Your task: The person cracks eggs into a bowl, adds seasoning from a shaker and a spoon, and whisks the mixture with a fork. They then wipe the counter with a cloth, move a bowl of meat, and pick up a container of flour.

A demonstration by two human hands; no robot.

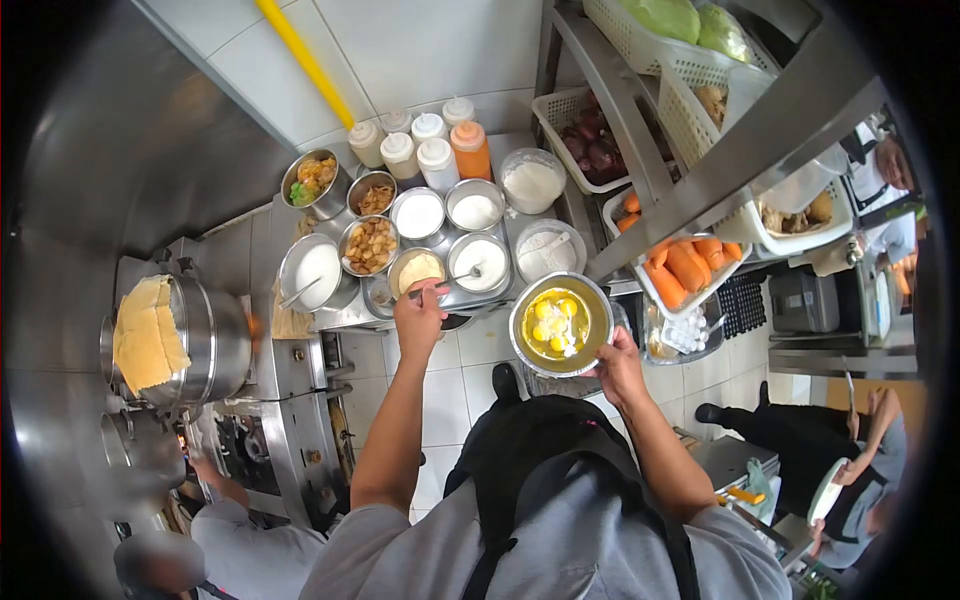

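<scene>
Within the right grip (620, 368), rim-clasped, an egg bowl (598, 318); within left grip (420, 315), pinched spoon (473, 271).

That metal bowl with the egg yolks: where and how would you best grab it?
Probably by the rim of the metal bowl, near right side, coming from outside. The right hand grips there; the bowl is round, shows no handle, and its open top leaves the egg yolks exposed.

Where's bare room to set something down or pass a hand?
Over white floor tiles, between the left hand and the round steel bowl of yolks, a hand could probably pass. The steel counter is crowded with round metal containers and plastic squeeze bottles, leaving little bare top.
</scene>
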